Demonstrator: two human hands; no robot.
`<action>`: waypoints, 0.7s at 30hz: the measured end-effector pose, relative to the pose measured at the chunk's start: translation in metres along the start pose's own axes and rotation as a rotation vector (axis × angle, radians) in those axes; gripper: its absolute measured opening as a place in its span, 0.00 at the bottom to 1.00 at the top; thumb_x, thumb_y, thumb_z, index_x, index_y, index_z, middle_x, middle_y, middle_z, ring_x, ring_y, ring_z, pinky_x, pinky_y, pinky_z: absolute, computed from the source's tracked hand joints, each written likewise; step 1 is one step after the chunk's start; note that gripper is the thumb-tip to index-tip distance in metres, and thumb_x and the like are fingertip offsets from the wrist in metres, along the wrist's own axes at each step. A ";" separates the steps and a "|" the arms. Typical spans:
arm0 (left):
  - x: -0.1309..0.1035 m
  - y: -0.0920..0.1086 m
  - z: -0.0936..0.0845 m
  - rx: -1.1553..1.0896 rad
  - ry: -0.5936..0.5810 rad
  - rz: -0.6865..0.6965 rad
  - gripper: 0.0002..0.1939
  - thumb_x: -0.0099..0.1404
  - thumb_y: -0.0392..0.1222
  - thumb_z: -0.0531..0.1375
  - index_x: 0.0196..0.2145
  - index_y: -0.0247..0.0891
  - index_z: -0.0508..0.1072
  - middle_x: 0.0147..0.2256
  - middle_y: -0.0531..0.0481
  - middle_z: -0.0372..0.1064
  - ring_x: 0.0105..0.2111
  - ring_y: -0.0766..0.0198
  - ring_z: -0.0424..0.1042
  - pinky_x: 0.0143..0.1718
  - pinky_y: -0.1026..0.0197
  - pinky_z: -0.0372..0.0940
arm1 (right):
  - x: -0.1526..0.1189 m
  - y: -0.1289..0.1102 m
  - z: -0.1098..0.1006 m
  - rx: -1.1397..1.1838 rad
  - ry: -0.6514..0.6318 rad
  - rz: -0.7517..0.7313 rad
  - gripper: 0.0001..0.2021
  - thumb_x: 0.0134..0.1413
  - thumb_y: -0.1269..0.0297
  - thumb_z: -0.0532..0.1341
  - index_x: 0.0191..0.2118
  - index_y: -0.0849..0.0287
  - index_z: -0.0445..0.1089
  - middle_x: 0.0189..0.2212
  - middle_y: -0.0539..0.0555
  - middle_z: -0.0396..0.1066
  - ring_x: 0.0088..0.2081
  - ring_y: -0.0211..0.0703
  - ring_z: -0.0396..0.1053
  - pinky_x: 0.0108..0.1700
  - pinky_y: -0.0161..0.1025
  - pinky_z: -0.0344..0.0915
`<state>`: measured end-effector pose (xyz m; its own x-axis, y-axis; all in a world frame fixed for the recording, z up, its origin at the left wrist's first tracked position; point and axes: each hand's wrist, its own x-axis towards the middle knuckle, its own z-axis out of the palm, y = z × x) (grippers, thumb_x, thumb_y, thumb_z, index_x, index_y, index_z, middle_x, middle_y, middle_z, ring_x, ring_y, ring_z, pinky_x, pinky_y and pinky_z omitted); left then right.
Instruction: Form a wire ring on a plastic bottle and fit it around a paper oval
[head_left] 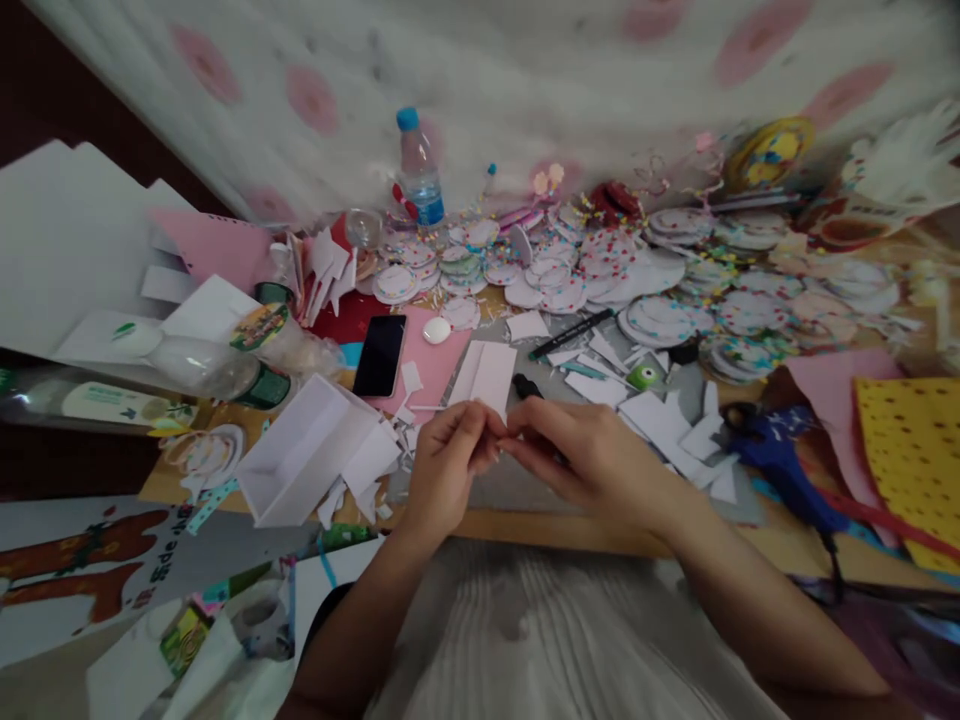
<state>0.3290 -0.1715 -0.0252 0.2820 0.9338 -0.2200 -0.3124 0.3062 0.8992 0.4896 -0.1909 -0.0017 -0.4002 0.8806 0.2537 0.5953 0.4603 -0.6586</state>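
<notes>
My left hand (448,462) and my right hand (581,455) meet fingertip to fingertip over the near edge of a low wooden table (570,530). Between the fingertips both pinch a small white piece of paper (501,432), mostly hidden by the fingers. Just behind my hands lies a folded white paper strip (486,375) on a pink sheet (431,365). A black phone (380,355) lies left of it. White paper scraps (667,425) are scattered to the right of my right hand.
A folded white paper box (300,455) sits left of my hands. Blue scissors (780,455), a black pen (570,335), a green punch (645,376), several round decorated paper discs (660,320), a water bottle (420,170) and plastic bottles (187,365) crowd the table.
</notes>
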 end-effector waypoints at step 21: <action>-0.013 0.007 0.009 -0.086 0.159 0.088 0.15 0.61 0.51 0.62 0.29 0.34 0.77 0.16 0.57 0.56 0.16 0.77 0.49 0.17 0.70 0.41 | -0.002 -0.008 0.017 -0.278 0.251 -0.100 0.14 0.66 0.69 0.49 0.35 0.63 0.71 0.22 0.51 0.67 0.23 0.36 0.64 0.26 0.34 0.55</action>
<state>0.3318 -0.1833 -0.0125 0.1054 0.9731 -0.2051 -0.4077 0.2304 0.8836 0.4739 -0.1985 -0.0095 -0.3039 0.8139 0.4952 0.7419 0.5282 -0.4130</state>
